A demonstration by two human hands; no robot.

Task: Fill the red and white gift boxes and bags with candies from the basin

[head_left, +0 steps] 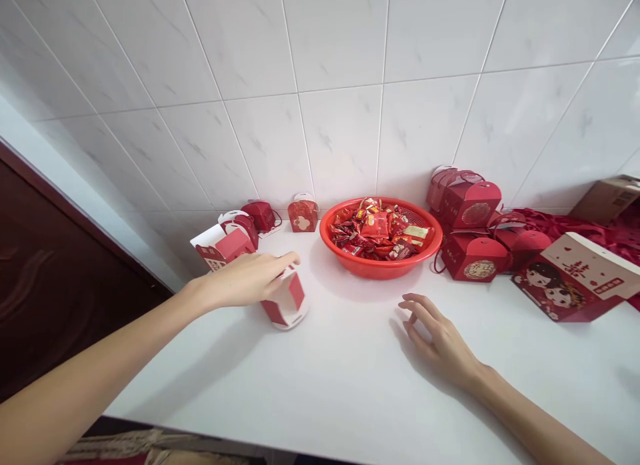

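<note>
My left hand (253,278) reaches over an open red-and-white candy box (295,295) on the left of the table, with its fingers closed on the upper part. The fingertips are partly hidden behind the box. My right hand (443,341) rests low over the white tabletop, fingers loosely bent and apart, nothing in them. Ahead of it stands a red plastic basket (377,270) heaped with wrapped candies (376,225). Just beyond my left hand is another open candy box (227,245), partly covered by the hand.
Several red gift boxes (473,258) are stacked right of the basket, beside a larger box with cartoon figures (555,288). Smaller boxes, among them a red one (303,215), stand along the tiled wall (340,125). A cardboard box (607,198) sits at the far right.
</note>
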